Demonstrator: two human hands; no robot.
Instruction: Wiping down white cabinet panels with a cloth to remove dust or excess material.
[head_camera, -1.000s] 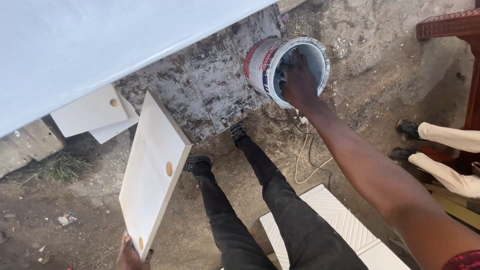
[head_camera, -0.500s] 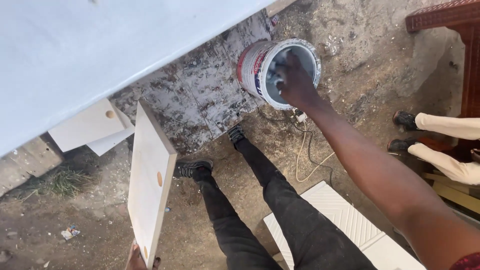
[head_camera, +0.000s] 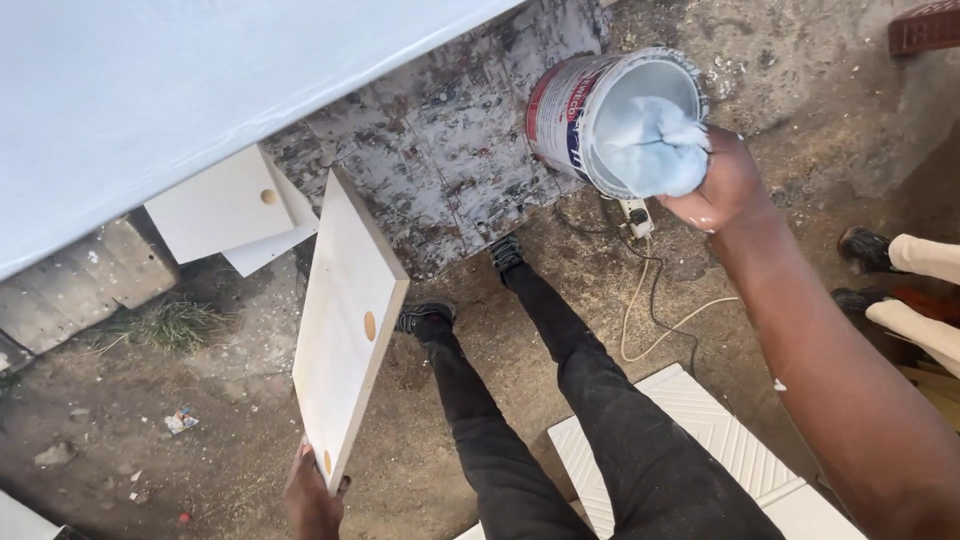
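My right hand (head_camera: 722, 183) grips a pale blue, paint-soaked rag (head_camera: 648, 147) just above the mouth of an open paint can (head_camera: 563, 112) with pale paint inside. The can stands on a stained grey sheet (head_camera: 440, 170) on the ground. My left hand (head_camera: 312, 496), at the bottom edge, holds the near end of a long white wooden board (head_camera: 347, 320) with round knots, tilted up away from me. My legs in black trousers (head_camera: 590, 430) and dark shoes stand between the board and my right arm.
A large pale blue painted panel (head_camera: 190, 90) fills the top left. Small white boards (head_camera: 225, 205) lie under its edge. A white grooved panel (head_camera: 700, 440) lies by my legs. A cable and socket (head_camera: 640, 215) lie on the dirt. Another person's feet (head_camera: 880, 270) are at right.
My right hand has lifted out of the can with the wet blue rag in it. The board in my left hand has shifted a little toward the right.
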